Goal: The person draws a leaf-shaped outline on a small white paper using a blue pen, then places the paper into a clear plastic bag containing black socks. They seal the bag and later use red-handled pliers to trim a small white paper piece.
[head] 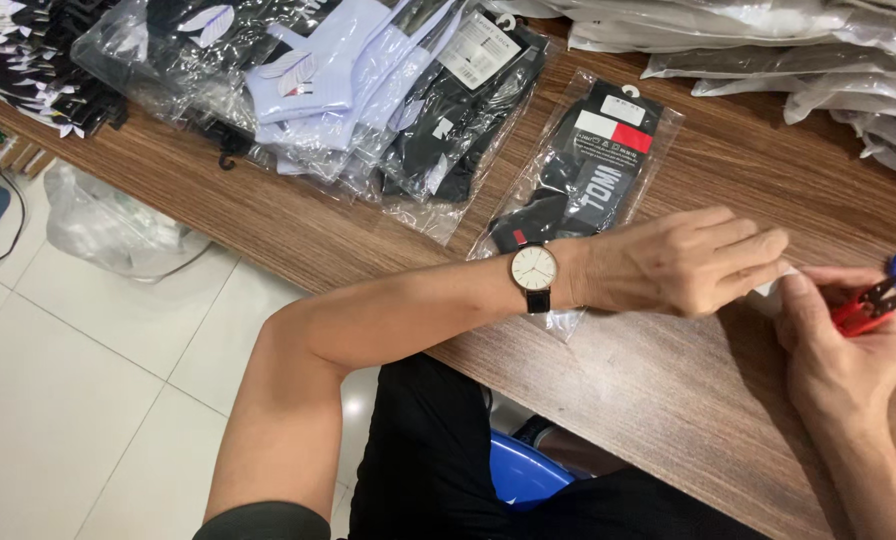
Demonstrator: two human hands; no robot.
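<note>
Left hand (683, 262) and right hand (836, 335) meet, pinching a small white piece (776, 290); right also grips red thread snips (868, 308). Advisable: blades kept off fingertips.

left hand (683, 262) pinching, right hand (840, 330) curled

A brown wooden table (668, 400) carries bagged socks (588, 165) mid-table; more clear packets (368, 90) lie toward its far-left edge. White bags (768, 40) crowd the far-right corner.

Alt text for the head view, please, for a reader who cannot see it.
Both hands pinch a small white piece at a wooden table; the left hand wears a wristwatch, the right hand holds red thread snips. Bagged socks lie behind.
</note>
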